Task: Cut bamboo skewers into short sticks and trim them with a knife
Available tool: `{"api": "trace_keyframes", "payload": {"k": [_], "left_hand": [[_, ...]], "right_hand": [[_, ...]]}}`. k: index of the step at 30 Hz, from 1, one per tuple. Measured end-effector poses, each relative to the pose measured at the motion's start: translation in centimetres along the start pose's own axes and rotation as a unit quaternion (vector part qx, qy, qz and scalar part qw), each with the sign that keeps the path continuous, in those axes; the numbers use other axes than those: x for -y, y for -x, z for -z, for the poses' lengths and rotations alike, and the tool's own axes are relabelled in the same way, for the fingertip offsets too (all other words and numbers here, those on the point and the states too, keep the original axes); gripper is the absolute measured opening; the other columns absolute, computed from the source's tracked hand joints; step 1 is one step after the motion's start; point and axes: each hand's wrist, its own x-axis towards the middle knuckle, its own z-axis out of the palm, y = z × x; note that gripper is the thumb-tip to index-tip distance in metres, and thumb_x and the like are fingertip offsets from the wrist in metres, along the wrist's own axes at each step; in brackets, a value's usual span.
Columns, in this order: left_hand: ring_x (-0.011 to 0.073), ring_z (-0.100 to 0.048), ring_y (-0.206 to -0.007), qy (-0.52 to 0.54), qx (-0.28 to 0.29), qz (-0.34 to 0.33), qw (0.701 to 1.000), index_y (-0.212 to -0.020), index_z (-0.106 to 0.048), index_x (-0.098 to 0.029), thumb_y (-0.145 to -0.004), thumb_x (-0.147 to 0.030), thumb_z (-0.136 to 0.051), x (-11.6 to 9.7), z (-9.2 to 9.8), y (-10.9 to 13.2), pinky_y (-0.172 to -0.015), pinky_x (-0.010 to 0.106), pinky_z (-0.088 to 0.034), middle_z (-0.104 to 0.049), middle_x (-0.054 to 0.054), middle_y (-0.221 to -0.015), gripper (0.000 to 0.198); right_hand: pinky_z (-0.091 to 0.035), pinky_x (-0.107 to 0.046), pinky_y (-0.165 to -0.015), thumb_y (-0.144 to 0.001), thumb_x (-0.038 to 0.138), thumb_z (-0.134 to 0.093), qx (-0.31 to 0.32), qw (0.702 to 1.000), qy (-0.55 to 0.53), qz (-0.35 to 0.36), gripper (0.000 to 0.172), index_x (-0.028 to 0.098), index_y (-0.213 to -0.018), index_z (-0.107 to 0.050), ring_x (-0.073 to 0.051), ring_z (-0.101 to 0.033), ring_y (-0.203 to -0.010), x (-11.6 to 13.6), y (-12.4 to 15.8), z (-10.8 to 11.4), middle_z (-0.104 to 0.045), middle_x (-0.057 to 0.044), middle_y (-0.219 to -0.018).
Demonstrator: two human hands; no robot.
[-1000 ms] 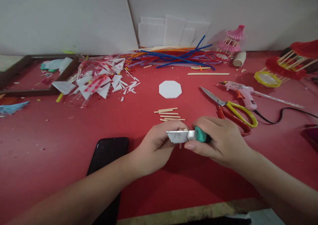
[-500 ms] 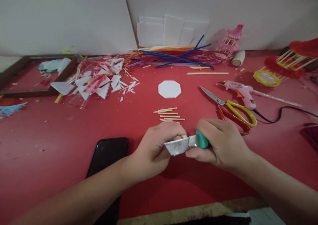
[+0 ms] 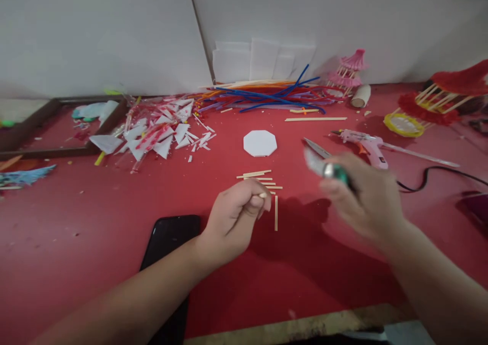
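My left hand (image 3: 234, 220) is closed in a pinch around a thin wooden stick (image 3: 263, 195); only its pale end shows, the rest hidden by the fingers. My right hand (image 3: 368, 197) grips a cutter knife (image 3: 335, 172) with a green handle, its blade blurred and pointing up and left. Just right of my left hand, one short stick (image 3: 276, 213) lies on the red table. Several other short wooden sticks (image 3: 257, 177) form a loose pile behind my left hand. Farther back lies a white octagon (image 3: 260, 143).
Scissors (image 3: 316, 148) lie partly behind my right hand, beside a pink glue gun (image 3: 368, 144) with a black cord. A black phone (image 3: 171, 238) sits under my left forearm. Pipe cleaners (image 3: 267, 96) and paper scraps (image 3: 152, 131) line the back, with a red stick-built model (image 3: 442, 96) at right.
My right hand has moved the cutter knife up and right, away from my left hand. A short stick now lies on the table beside my left hand. The view has shifted slightly.
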Motion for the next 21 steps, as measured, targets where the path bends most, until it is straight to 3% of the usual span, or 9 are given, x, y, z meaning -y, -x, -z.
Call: {"api": "trace_keyframes", "payload": {"k": [2,5,9,14,21], "left_hand": [[0.0087,-0.042,-0.055,0.004,0.010,0.042,0.999,-0.082,-0.050,-0.019,-0.100,-0.027,-0.034,0.6,-0.2,0.0,-0.054,0.022,-0.038,-0.047,-0.002,-0.067,0.025],[0.0094,-0.044,-0.058,0.018,0.032,0.077,0.996,-0.090,-0.052,-0.019,-0.100,-0.029,-0.035,1.1,-0.4,0.0,-0.056,0.022,-0.038,-0.051,-0.001,-0.071,0.022],[0.0103,-0.050,-0.068,0.058,0.029,0.101,0.993,-0.102,-0.049,-0.022,-0.096,-0.019,-0.044,1.0,-0.5,0.2,-0.062,0.022,-0.042,-0.055,0.001,-0.084,0.009],[0.0076,-0.051,-0.067,0.072,0.059,0.067,0.993,-0.096,-0.048,-0.021,-0.092,-0.008,-0.044,0.5,-0.4,-0.2,-0.064,0.018,-0.043,-0.055,-0.002,-0.080,0.014],[0.0075,-0.054,-0.068,0.062,0.060,0.022,0.996,-0.099,-0.047,-0.020,-0.084,0.003,-0.040,0.3,-0.5,-0.4,-0.065,0.018,-0.045,-0.055,-0.001,-0.079,0.028]], "right_hand": [[-0.035,-0.024,-0.052,-0.094,0.054,-0.041,0.049,0.997,-0.043,0.038,0.036,0.021,-0.096,-0.054,-0.012,-0.055,-0.058,1.1,0.2,-0.7,-0.060,0.000,-0.070],[-0.038,-0.026,-0.059,-0.094,0.051,-0.042,0.101,0.990,-0.058,0.084,0.033,0.020,-0.097,-0.054,-0.014,-0.057,-0.067,2.2,0.5,-1.8,-0.062,-0.001,-0.078],[-0.035,-0.032,-0.066,-0.094,0.047,-0.044,0.092,0.987,-0.035,0.124,0.030,0.020,-0.096,-0.056,-0.019,-0.053,-0.072,2.6,0.8,-2.3,-0.060,-0.003,-0.079],[-0.032,-0.030,-0.062,-0.093,0.037,-0.048,0.110,0.984,-0.096,0.107,0.022,0.018,-0.084,-0.055,-0.015,-0.046,-0.065,3.0,1.3,-2.4,-0.053,-0.001,-0.070],[-0.031,-0.028,-0.061,-0.092,0.040,-0.048,0.108,0.980,-0.128,0.105,0.026,0.017,-0.081,-0.055,-0.014,-0.044,-0.064,3.4,1.4,-2.7,-0.053,-0.001,-0.070]]}}
